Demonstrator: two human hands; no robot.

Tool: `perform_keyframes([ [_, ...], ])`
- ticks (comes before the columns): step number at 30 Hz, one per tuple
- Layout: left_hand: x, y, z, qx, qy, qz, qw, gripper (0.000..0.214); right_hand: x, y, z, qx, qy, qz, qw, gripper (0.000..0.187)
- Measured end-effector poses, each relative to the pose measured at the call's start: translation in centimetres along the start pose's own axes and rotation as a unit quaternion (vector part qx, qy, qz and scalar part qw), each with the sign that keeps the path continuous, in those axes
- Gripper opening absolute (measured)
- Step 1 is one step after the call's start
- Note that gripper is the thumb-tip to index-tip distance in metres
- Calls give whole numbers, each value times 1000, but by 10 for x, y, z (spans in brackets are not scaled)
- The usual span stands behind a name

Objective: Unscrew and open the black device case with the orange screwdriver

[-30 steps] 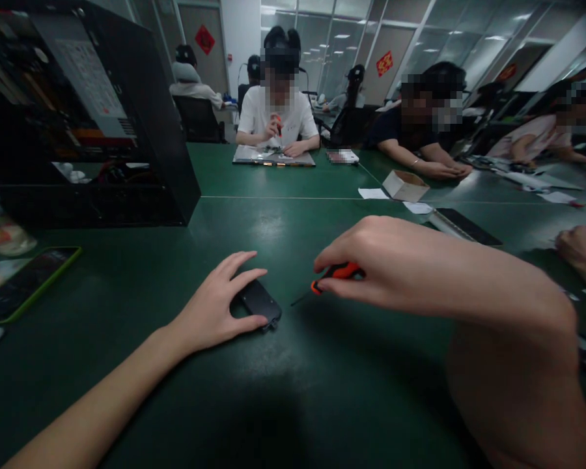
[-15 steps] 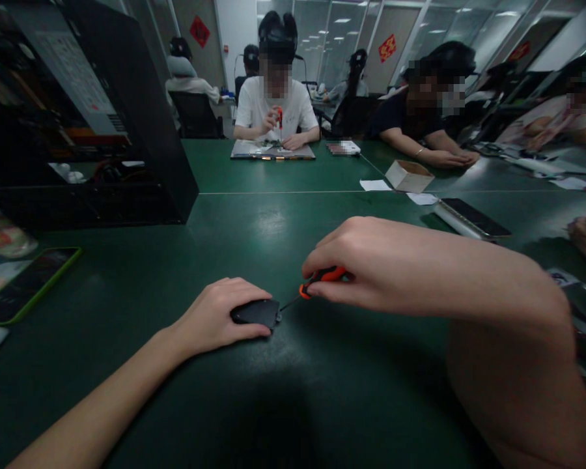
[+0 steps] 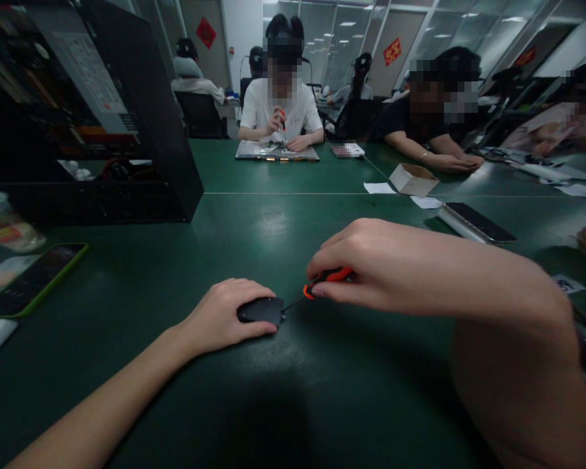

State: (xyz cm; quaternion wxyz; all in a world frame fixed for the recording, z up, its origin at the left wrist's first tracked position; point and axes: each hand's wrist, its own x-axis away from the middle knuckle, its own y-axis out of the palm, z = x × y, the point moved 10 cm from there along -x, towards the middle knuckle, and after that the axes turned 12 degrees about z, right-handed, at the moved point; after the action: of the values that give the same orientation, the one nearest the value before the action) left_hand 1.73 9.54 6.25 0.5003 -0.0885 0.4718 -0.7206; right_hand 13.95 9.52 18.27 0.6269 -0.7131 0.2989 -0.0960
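Observation:
My left hand (image 3: 229, 316) is wrapped round a small dark computer mouse (image 3: 264, 311), fingers along its far side and thumb along its near side, on the green table (image 3: 273, 225). Pinched in my right hand (image 3: 351, 260) is a screwdriver (image 3: 329, 281) with an orange and black handle. Its thin shaft slants down to the left, and the tip meets the right end of the mouse. Whether the tip sits in a gap or a screw there is too small to tell. My right fingers partly hide the handle.
An open black computer case (image 3: 176, 163) stands at the left, with a green-edged phone (image 3: 43, 280) and a clear tub (image 3: 10, 225) near it. At the right lie another phone (image 3: 478, 221) and a small box (image 3: 413, 179). Across the table a person (image 3: 280, 111) works with a screwdriver.
The whole view has shifted slightly, so everything sits a little farther right. Both hands keep their holds, and the screwdriver tip stays at the mouse's right end.

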Motion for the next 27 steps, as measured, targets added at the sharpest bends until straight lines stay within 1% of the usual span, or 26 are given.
perform_keyframes([
  [5,-1,0,1,-5,2,1,1000,40,0,2,-1,6,2,-17,1000,15],
  [12,1,1,2,-10,24,9,1000,41,0,4,2,8,19,-45,999,19],
  [27,2,-1,2,-11,34,29,999,42,0,1,1,3,8,-30,999,17],
])
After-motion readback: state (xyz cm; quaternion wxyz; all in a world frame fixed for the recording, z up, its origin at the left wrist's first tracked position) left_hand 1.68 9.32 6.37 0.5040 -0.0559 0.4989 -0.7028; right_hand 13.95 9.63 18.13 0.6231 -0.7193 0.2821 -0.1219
